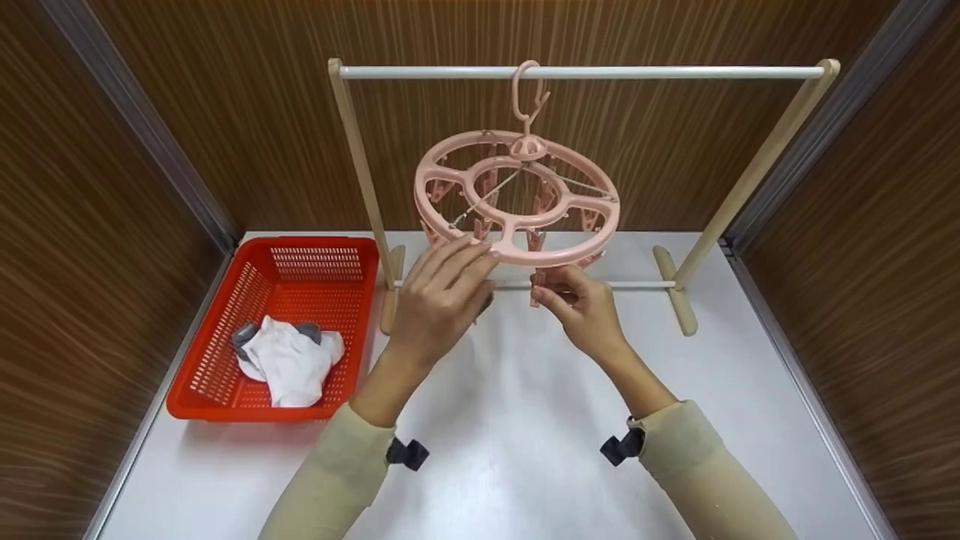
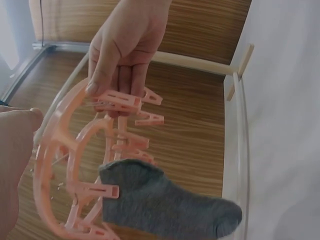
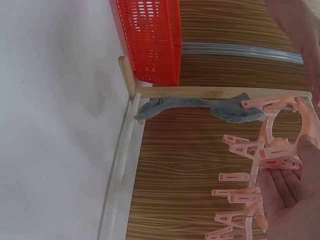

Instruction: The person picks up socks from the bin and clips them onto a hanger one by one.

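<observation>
A pink round clip hanger (image 1: 517, 257) hangs by its hook from the white bar. My left hand (image 1: 444, 296) lies with extended fingers at the ring's near-left edge. At the ring's front, my right hand (image 1: 589, 311) pinches a pink clothespin (image 1: 538, 289) between thumb and fingers; the right wrist view shows this clothespin (image 3: 277, 151) from the side. A grey sock (image 2: 165, 200) hangs by its cuff from another clothespin (image 2: 100, 190). In the head view my left hand hides most of that sock.
A red plastic basket (image 1: 180, 390) stands on the left of the white table (image 1: 510, 465), with white cloth (image 1: 289, 364) and some grey fabric inside. The wooden-legged rack (image 1: 757, 176) stands at the back. Wood-grain panels (image 1: 862, 262) enclose the sides and back.
</observation>
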A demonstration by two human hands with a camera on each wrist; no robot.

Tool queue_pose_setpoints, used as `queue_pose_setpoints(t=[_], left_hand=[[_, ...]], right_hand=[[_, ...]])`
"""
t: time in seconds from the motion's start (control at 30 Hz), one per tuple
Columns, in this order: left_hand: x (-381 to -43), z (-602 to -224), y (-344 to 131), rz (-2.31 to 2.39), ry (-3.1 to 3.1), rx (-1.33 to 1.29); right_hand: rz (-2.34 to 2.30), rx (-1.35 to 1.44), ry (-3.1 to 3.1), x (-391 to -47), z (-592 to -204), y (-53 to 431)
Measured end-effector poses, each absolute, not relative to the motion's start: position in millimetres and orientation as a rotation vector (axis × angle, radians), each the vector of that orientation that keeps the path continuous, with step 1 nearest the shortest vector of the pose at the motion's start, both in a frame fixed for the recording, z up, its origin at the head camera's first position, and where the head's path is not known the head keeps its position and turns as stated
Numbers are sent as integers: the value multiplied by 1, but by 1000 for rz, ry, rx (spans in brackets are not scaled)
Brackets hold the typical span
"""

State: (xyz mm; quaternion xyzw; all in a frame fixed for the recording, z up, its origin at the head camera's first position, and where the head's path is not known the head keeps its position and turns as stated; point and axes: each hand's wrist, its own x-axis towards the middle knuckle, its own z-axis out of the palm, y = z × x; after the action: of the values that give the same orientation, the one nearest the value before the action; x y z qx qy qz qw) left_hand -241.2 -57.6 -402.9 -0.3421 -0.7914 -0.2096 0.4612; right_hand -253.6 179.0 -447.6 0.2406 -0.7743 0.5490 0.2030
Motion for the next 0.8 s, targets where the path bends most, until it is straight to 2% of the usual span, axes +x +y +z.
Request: queue_pose_setpoints(t=[0.4,0.8], left_hand=[[-228,-433,-145,-566,-2067,-549],[-220,-476,-238,-648,-2386,-126]], right_hand=[[1535,646,-2180,-253,-449,178],[1519,653,-2187,-236,-423,169]])
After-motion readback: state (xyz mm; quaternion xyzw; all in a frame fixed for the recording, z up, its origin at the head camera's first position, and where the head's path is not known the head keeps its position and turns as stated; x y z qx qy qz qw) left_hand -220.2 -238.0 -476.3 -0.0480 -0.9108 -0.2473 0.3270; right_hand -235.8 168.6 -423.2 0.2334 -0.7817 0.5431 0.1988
